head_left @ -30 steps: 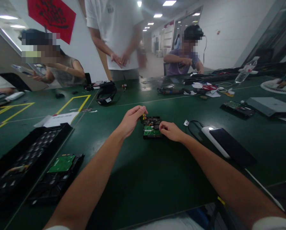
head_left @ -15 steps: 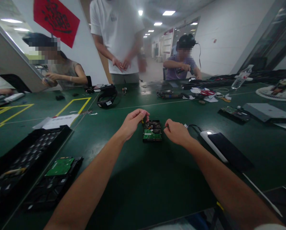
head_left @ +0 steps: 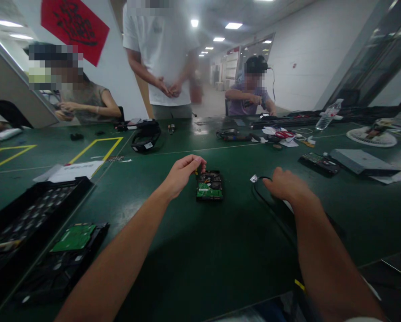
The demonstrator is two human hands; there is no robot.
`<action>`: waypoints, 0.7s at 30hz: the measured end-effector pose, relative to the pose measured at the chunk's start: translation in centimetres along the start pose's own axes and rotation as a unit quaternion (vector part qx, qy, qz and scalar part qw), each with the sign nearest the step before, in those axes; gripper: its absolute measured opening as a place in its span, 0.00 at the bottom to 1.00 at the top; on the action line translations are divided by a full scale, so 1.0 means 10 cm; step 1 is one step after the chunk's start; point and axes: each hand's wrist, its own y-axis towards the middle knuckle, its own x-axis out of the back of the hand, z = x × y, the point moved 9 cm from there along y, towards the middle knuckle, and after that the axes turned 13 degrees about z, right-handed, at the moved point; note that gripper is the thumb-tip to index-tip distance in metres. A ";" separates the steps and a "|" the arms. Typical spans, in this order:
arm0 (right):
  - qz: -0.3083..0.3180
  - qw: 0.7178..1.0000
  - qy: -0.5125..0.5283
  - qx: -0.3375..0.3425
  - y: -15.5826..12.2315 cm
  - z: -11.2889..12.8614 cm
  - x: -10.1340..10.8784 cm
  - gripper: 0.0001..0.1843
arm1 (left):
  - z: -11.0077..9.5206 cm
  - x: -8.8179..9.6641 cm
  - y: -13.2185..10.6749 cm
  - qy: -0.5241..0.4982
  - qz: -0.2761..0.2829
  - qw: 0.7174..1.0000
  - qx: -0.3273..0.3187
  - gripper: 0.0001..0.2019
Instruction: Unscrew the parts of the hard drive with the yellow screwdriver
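Observation:
A hard drive [head_left: 209, 185] with a green circuit board lies face up on the green table [head_left: 194, 250]. My left hand [head_left: 183, 172] is closed in a pinch round a small yellow-handled screwdriver at the drive's top left corner. My right hand [head_left: 289, 185] rests to the right of the drive, palm down, fingers curled over a black cable [head_left: 259, 192] and a white device it mostly hides. Whether it grips anything is hidden.
A black tray [head_left: 29, 219] and another drive with a green board [head_left: 73, 237] sit at the near left. Headset [head_left: 146, 137], tools, papers, a water bottle [head_left: 326, 116] and more drives lie farther back. Three people are at the table's far side.
My right hand left the drive's right edge and moved right onto the cable and white device. My left hand stays at the drive's corner. The view shifted slightly.

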 end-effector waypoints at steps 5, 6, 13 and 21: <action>-0.088 0.995 -0.009 0.043 -0.20 0.42 0.09 0.27 | 0.00 0.00 -0.01 -0.003 -0.005 1.000 0.003 0.14; -0.104 0.992 -0.014 0.074 -0.24 0.55 0.08 0.25 | 0.01 0.00 -0.01 -0.003 -0.006 1.000 0.004 0.14; -0.135 0.969 -0.041 0.204 -0.31 1.06 -0.17 0.17 | 0.02 -0.03 -0.01 -0.007 -0.006 1.000 0.015 0.15; -0.153 0.935 -0.045 0.316 -0.33 1.21 -0.21 0.15 | -0.01 -0.06 -0.03 -0.031 -0.012 0.999 0.008 0.13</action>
